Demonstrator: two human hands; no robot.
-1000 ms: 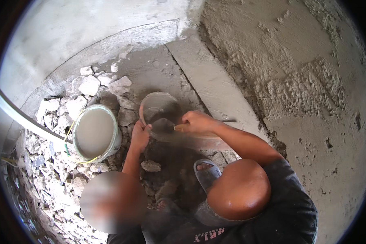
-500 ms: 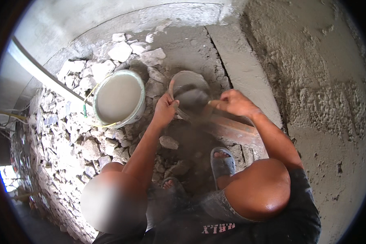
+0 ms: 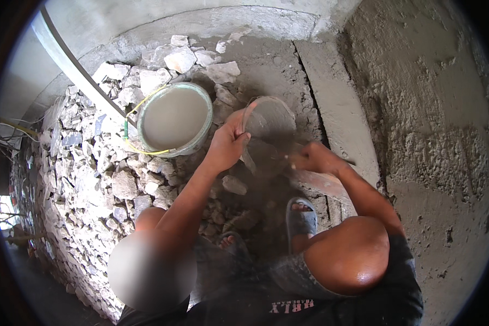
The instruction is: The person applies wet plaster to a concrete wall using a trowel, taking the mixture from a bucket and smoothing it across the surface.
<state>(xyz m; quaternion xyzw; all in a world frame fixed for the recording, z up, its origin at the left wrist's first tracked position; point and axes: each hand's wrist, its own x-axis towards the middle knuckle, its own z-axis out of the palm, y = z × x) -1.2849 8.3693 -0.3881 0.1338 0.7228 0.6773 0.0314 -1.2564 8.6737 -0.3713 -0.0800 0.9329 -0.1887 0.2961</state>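
Observation:
My left hand (image 3: 228, 142) grips the near left rim of a small grey mortar bucket (image 3: 269, 115), thumb outside. The bucket is tilted, its inside coated with grey mortar. Just right of it, my right hand (image 3: 318, 157) is closed round a hand tool with a short light handle (image 3: 289, 157). The tool's working end is smeared by motion and I cannot make out its kind. To the left stands a larger pale-green bucket (image 3: 205, 126) of cloudy grey liquid, with a yellow wire handle.
Broken stones (image 3: 124, 185) cover the ground on the left. A reddish plank (image 3: 323, 183) lies beneath my right hand. A pale beam (image 3: 73, 68) slants down towards the large bucket. A rough mortared wall (image 3: 437, 108) rises on the right. My sandalled feet (image 3: 301, 217) are close below.
The small bucket has been tipped up by my left hand. My right hand has moved down with the tool, which was inside the bucket before. The view has shifted slightly.

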